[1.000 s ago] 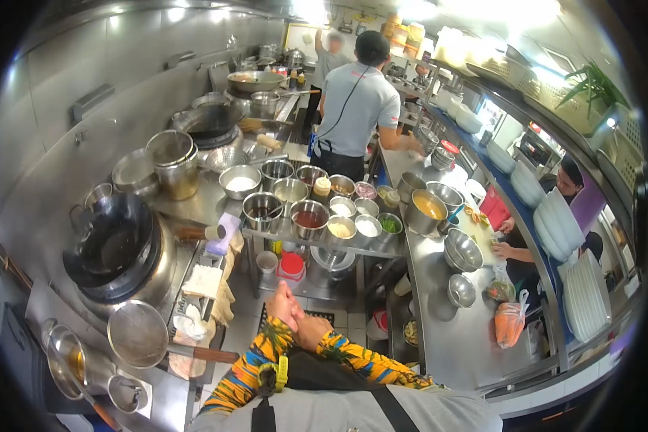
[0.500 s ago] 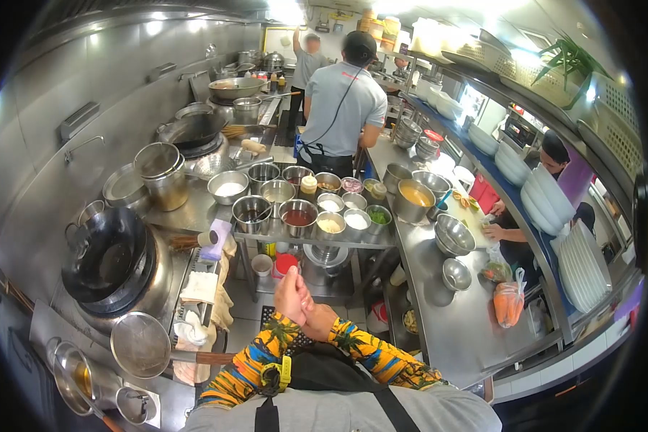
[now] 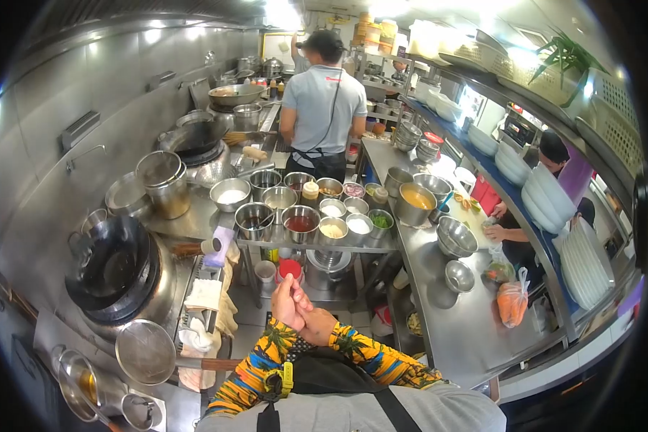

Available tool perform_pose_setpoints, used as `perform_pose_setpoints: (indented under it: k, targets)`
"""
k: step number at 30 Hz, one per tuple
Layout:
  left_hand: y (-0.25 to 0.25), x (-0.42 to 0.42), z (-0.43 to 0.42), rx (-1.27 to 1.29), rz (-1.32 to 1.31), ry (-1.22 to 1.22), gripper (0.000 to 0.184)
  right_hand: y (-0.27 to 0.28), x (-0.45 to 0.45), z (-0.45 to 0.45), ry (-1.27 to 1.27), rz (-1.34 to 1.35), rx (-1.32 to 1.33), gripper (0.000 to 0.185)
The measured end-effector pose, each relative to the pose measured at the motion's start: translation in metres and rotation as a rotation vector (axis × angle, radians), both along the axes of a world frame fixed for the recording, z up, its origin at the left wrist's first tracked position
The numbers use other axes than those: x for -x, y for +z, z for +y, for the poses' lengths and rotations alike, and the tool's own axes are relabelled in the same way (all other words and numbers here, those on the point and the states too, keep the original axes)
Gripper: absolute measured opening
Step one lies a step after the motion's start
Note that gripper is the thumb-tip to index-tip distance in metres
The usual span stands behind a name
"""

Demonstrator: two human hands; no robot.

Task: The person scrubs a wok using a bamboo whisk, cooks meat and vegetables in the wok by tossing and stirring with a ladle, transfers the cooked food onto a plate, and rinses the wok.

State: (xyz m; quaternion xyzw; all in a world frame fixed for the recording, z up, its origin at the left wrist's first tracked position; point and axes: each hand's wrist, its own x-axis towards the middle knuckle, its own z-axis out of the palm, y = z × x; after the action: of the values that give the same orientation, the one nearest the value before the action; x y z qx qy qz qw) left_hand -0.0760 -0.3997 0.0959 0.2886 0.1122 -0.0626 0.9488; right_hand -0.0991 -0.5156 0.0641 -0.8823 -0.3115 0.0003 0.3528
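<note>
My left hand (image 3: pixel 288 302), below a yellow watch (image 3: pixel 287 379), is closed, with its fingers pressed together and pointing up. My right hand (image 3: pixel 318 326) is closed against it, its fingers partly hidden behind the left. The two hands are clasped in front of my body, and no object shows in them. Beyond them stands a steel rack (image 3: pixel 317 245) with metal bowls of sauces and ingredients, among them a dark red sauce (image 3: pixel 300 223) and chopped greens (image 3: pixel 381 221). A red-lidded container (image 3: pixel 289 269) sits on the lower shelf.
Woks (image 3: pixel 111 268) and pots (image 3: pixel 167 189) line the left. A strainer (image 3: pixel 145 351) lies near left. The right counter (image 3: pixel 446 317) holds bowls and bagged carrots (image 3: pixel 512 302). A person (image 3: pixel 324 108) stands ahead; another (image 3: pixel 552 155) works behind the shelf of plates (image 3: pixel 585 265).
The person ahead has straightened, shifted left and drawn their arm back from the right counter. The view has turned slightly to the right. My hands stay clasped.
</note>
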Motion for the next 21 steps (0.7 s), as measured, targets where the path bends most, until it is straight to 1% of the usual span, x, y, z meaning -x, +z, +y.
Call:
perform_pose_setpoints:
  k: [1, 3, 4, 6, 7, 10, 11, 14, 15, 18, 19, 21]
  targets:
    - [-0.003, 0.000, 0.001, -0.005, 0.009, -0.001, 0.035, -0.003, -0.001, 0.000, 0.000, 0.009, -0.025, 0.028]
    - [-0.009, 0.000, 0.004, -0.028, 0.026, -0.013, 0.034, -0.001, 0.000, 0.004, 0.027, 0.112, 0.218, 0.032]
    - [-0.011, -0.002, 0.007, -0.013, 0.090, -0.025, 0.034, 0.002, -0.001, 0.006, 0.039, 0.164, 0.334, 0.034]
    - [-0.017, -0.011, 0.017, 0.011, 0.216, -0.052, 0.033, 0.017, 0.002, 0.014, 0.030, 0.182, 0.332, 0.034]
    - [-0.029, -0.019, 0.025, 0.020, 0.231, -0.086, 0.033, 0.021, 0.003, 0.017, 0.021, 0.193, 0.326, 0.035]
    - [-0.037, -0.025, 0.033, -0.024, 0.208, -0.078, 0.033, 0.003, 0.000, 0.024, -0.016, 0.166, 0.270, 0.033]
    - [-0.028, -0.019, 0.027, -0.113, 0.162, -0.012, 0.033, 0.008, 0.002, 0.024, -0.051, 0.191, 0.256, 0.035]
    - [-0.028, -0.016, 0.024, -0.213, 0.175, 0.002, 0.033, 0.000, 0.009, 0.022, -0.090, 0.163, 0.115, 0.039]
    - [-0.028, -0.014, 0.023, -0.196, 0.194, -0.015, 0.034, 0.001, 0.010, 0.019, -0.078, 0.187, 0.123, 0.040]
    - [-0.056, -0.024, 0.037, 0.100, 0.221, -0.254, 0.036, 0.009, 0.014, 0.008, -0.017, 0.265, 0.166, 0.041]
    - [-0.063, -0.025, 0.039, 0.151, 0.172, -0.322, 0.037, 0.006, 0.009, 0.006, 0.021, 0.324, 0.203, 0.040]
    - [-0.067, -0.026, 0.034, 0.227, 0.122, -0.402, 0.037, 0.010, 0.010, -0.005, 0.032, 0.302, 0.195, 0.041]
